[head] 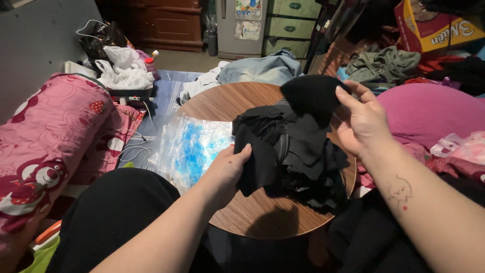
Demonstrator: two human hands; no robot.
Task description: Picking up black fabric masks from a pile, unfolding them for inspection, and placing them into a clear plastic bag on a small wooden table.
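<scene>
Item: pile of black fabric pieces (295,151), soft cloth, crumpled and loosely stacked. Position: on the round wooden table (262,215), over its right half and reaching the right edge.

Left hand (228,169): closed on the near left side of the pile, thumb on top, pinching a hanging fold of black cloth at the table's middle.

Right hand (365,121): fingers and thumb closed on a rounded black fabric piece (310,96), held up above the far end of the pile, near the table's far right edge. Whether this piece is separate from the pile cannot be told.

Also on the table: clear plastic bag with blue print (189,146), crinkled, lying flat across the left edge and overhanging it, just beside the pile.

Beyond the far edge: pale blue denim garment (262,68), bunched, touching the table rim.

Left of the table: pink quilt with strawberry and bear print (48,136), rolled; white cables (126,146) between it and the plastic bag; white plastic bags (124,71) farther back.

Right of the table: magenta cushion (429,111), with a grey-green crumpled garment (384,63) behind it.

Near edge: the person's black-clad knees (116,212), under both forearms.
</scene>
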